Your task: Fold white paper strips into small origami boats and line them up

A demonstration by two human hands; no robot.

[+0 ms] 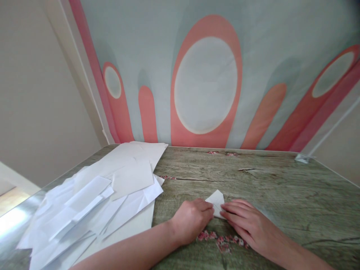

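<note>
A small piece of folded white paper (217, 200) with a pointed top lies on the wood-patterned table between my two hands. My left hand (194, 217) has its fingers curled and closed on the paper's left edge. From the other side, my right hand (250, 223) grips the right edge, its fingers fairly straight and close together with the tips on the paper. The thumbs are mostly hidden. A crease line shows across the paper's middle.
To the left spreads a messy pile of white paper sheets (132, 153), some creased. The wood-grain table (281, 187) meets a wall covering (205, 86) with coral and white shapes. A small clear piece (302, 158) sits at the far right corner.
</note>
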